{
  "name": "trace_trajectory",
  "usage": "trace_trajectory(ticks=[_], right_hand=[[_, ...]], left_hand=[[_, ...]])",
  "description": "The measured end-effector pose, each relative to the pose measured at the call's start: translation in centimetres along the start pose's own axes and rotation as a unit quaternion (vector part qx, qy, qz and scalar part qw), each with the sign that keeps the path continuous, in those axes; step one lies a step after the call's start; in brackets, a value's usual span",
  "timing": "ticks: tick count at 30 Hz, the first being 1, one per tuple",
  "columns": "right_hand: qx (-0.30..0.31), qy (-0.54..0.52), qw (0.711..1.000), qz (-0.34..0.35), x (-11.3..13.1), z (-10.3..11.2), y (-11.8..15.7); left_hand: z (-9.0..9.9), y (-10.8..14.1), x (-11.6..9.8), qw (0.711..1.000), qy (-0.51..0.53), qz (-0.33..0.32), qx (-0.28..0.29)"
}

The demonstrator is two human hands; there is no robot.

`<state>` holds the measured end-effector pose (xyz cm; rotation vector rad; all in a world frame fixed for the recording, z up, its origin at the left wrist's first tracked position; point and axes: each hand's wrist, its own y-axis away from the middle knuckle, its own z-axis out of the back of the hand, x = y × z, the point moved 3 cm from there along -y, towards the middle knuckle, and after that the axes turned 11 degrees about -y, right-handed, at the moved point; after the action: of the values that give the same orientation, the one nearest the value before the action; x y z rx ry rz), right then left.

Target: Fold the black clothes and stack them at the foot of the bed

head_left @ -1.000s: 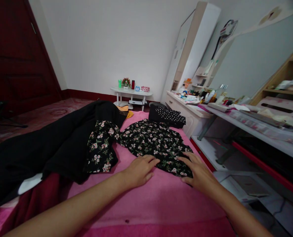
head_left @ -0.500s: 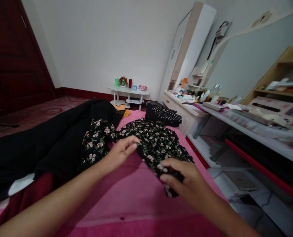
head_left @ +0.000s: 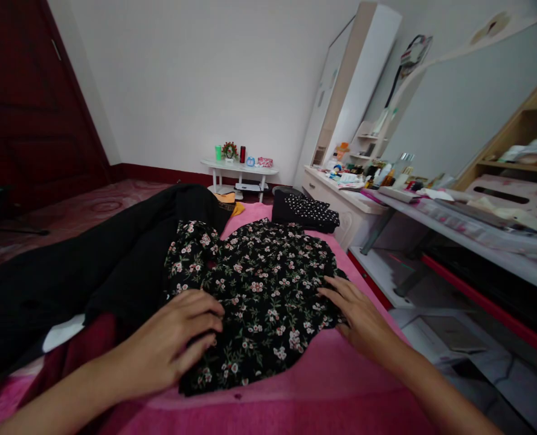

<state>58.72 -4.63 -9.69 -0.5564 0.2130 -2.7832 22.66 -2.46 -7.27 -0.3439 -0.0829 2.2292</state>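
Note:
A black garment with a pink-and-white flower print [head_left: 268, 284] lies spread on the pink bed cover [head_left: 304, 393], its lower edge toward me. One sleeve-like part [head_left: 189, 254] reaches out at its left. My left hand [head_left: 173, 338] rests on the garment's lower left side, fingers slightly bent and apart, gripping nothing. On the right edge lies my right hand [head_left: 359, 311], open, with its fingertips spread on the cloth. Left of the garment is a heap of black clothing [head_left: 127, 241], with dark red cloth [head_left: 82, 344] beneath it.
Folded black clothes with white dots [head_left: 307, 211] lie at the bed's far right corner. Yellow cloth [head_left: 237, 209] is at the far edge. Right of the bed stand a white dresser [head_left: 327, 193] and a cluttered desk [head_left: 467, 235]. A small white table [head_left: 241, 166] stands by the wall.
The garment's near part, raised and bunched between both hands before, now lies flat toward me. Both hands have let go; the left moved nearer and left, the right slightly outward and away.

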Motion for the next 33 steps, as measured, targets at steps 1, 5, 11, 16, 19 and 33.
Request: trace_trajectory(ticks=[1, 5, 11, 16, 19, 33], right_hand=[[-0.002, 0.013, 1.000, 0.001, 0.2, -0.3, 0.1], [0.023, 0.005, 1.000, 0.021, 1.0, -1.6, -0.3], [-0.019, -0.067, 0.995, 0.067, 2.7, -0.5, -0.7], [0.033, -0.071, 0.996, 0.051, 4.7, 0.6, 1.3], [0.083, -0.045, 0.995, 0.026, 4.4, 0.2, 2.9], [0.076, 0.088, 0.993, 0.007, 4.3, 3.1, 5.0]], left_hand=[[-0.5, 0.1, -1.4, 1.000, 0.005, -0.014, 0.025], [-3.4, 0.0, -4.6, 0.998, -0.007, -0.018, 0.062], [-5.1, -1.0, -4.1, 0.997, -0.034, 0.012, 0.069], [-3.7, -0.7, -2.8, 0.992, 0.068, -0.009, 0.107], [-3.6, -0.4, -2.1, 0.987, 0.095, -0.002, 0.132], [-5.4, 0.3, -1.5, 0.991, 0.024, 0.062, 0.117]])
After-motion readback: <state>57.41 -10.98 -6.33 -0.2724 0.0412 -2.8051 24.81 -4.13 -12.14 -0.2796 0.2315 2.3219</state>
